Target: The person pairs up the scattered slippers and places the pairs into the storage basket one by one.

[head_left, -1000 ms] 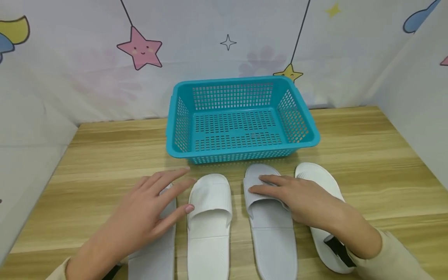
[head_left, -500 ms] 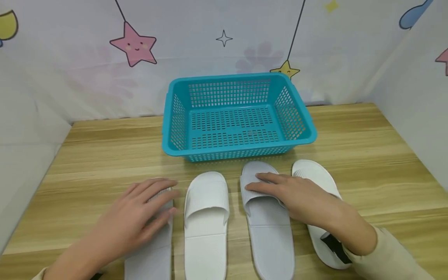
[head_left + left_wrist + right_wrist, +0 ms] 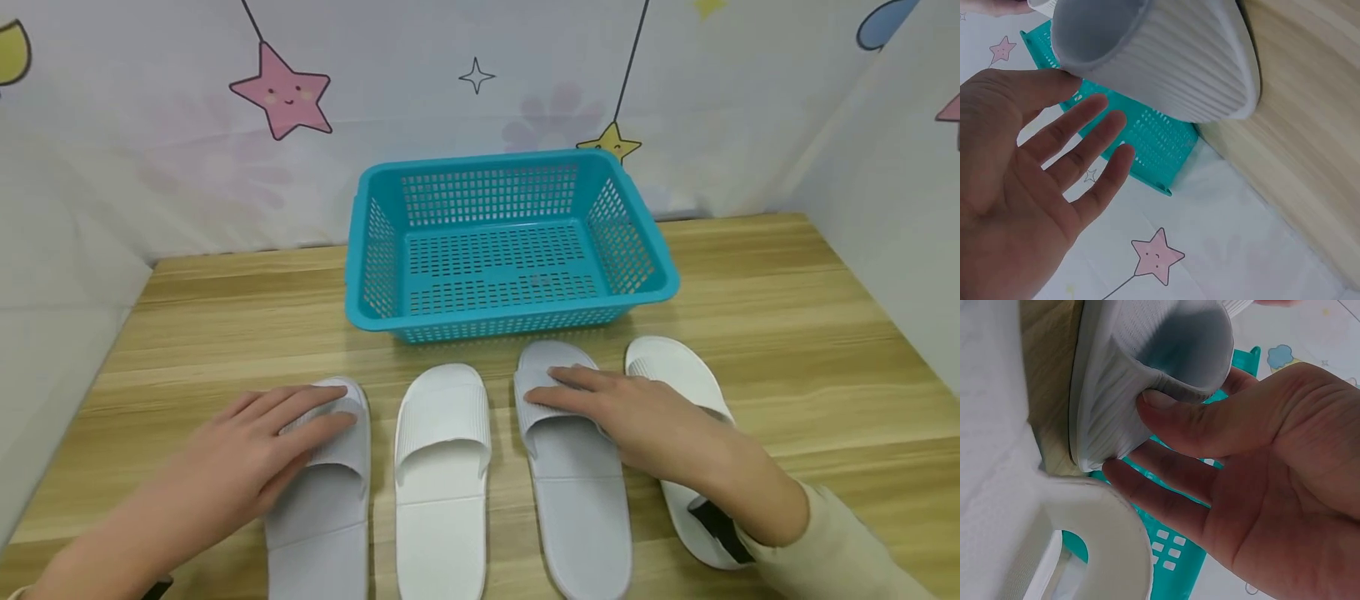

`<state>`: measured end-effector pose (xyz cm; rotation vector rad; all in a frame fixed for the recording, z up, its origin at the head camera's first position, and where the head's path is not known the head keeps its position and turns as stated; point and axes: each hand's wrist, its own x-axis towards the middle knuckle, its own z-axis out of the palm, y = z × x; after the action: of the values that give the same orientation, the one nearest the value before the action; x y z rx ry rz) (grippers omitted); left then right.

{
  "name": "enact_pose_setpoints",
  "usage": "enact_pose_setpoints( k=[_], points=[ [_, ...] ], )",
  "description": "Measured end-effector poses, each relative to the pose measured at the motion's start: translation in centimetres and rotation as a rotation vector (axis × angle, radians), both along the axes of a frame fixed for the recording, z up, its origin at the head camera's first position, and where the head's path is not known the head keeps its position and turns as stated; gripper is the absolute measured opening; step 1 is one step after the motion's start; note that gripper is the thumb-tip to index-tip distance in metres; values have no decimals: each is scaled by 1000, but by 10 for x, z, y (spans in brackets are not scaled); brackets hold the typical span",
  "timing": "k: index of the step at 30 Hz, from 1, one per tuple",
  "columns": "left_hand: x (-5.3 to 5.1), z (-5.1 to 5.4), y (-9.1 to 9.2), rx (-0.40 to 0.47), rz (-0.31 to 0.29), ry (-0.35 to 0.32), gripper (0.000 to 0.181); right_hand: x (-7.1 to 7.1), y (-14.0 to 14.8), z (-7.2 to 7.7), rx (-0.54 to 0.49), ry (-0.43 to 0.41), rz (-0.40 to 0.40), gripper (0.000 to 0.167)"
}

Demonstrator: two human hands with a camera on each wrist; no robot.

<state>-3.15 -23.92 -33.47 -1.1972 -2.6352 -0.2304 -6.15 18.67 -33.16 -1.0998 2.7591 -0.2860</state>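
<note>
Left hand (image 3: 258,450), fingers straight: left grey slipper (image 3: 321,508) could be nudged, ungripped; right grey slipper (image 3: 581,508), pinched by right hand (image 3: 645,417), could be dropped if loosely held.

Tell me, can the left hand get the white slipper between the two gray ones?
Probably yes. The left hand is over the left gray slipper, next to that white slipper, and nothing lies on the white one, so the way looks free.
</note>
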Motion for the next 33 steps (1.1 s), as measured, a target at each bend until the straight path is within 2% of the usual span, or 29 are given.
enact_pose_setpoints(
  k=[1,3,4,8,11,17,21,26,33],
  points=[
    [1,0,-2,-12,6,4,58,0,0,0,0,0,-1,96],
    [2,1,-6,-26,10,3,34,0,-1,0,1,-1,-2,95],
    [2,1,-8,-31,10,5,29,0,-1,0,3,-2,-4,95],
    [4,1,-13,-51,20,13,71,1,-1,0,4,-12,-13,95],
    [6,0,-16,-88,37,4,80,1,-2,-1,2,-13,-11,96],
    [9,-2,-21,-232,79,-102,111,0,-2,-1,2,-15,-7,97],
    [9,-5,-24,-261,75,-115,118,1,-2,-1,-1,-18,-10,97],
    [10,-8,-25,-223,66,-88,121,1,-2,-1,-2,-19,-15,96],
    [13,-5,-22,-260,67,-116,133,1,-3,-1,5,-28,-26,96]
  ],
)
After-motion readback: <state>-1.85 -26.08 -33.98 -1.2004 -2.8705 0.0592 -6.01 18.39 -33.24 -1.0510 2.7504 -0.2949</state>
